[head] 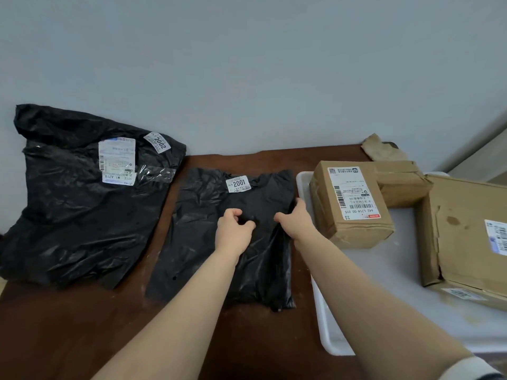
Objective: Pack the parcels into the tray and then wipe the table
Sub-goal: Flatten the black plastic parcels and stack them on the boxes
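Note:
A flat black plastic parcel (208, 215) labelled 2001 lies in the middle of the brown table (82, 325). My left hand (233, 229) pinches its plastic near the middle, fingers curled. My right hand (297, 219) grips the parcel's right edge, next to the white tray (343, 344). A larger black parcel (82, 209) labelled 2002 lies at the left, against the wall. In the tray stand a small taped cardboard box (351, 212), a second taped box (400, 182) behind it and a large flat cardboard parcel (466, 237) at the right.
A crumpled piece of brown paper (381, 152) lies at the table's back right corner. The grey wall (247, 64) runs right behind the table. Bare tray floor (384, 292) shows in front of the boxes.

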